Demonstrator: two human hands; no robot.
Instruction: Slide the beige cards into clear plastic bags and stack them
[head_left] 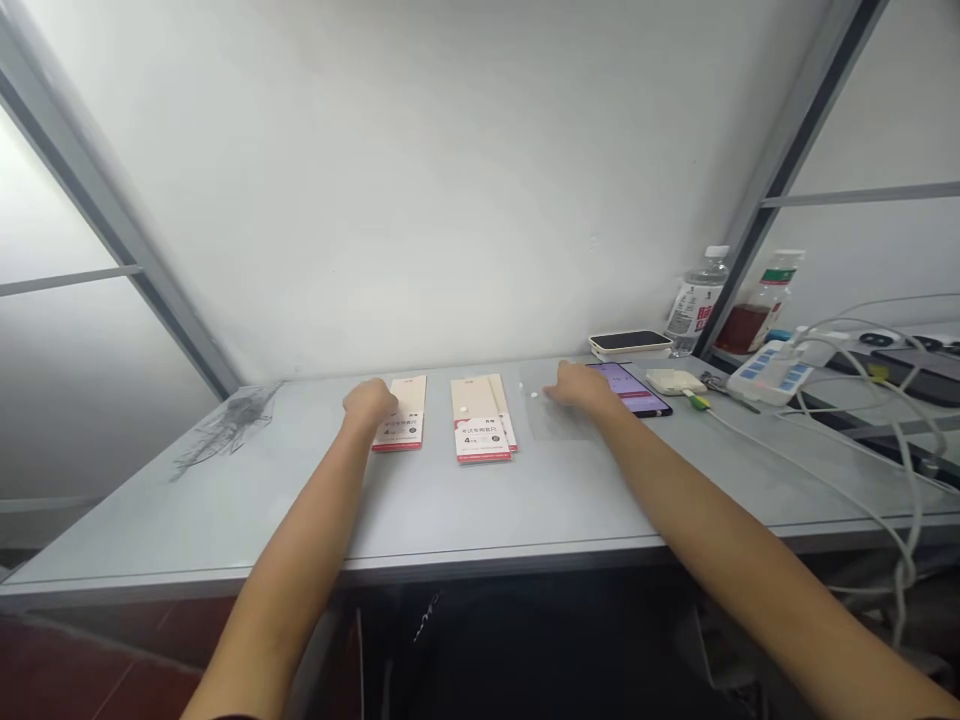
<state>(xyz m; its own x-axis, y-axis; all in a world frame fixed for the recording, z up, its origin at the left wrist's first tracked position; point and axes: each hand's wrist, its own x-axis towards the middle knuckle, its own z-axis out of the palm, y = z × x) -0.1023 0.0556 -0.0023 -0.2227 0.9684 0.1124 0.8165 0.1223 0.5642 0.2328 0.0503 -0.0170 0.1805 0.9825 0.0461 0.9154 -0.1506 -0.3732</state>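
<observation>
My left hand is closed, fingers curled over the left edge of a cream card pack with a white and red printed band. Whatever its fingers may hold is hidden. Right of it lie two more such packs, the front one partly covering the back one; a small white piece rests on the front pack. My right hand is closed in a pinch at a clear plastic sleeve lying flat. Small white bits show by its fingertips, but what they grip cannot be made out.
Right of my right hand lie a lit phone, a phone on a white box and a white charger. Bottles, a power strip and loose cables crowd the right end. A dark scribble-like mark is at left.
</observation>
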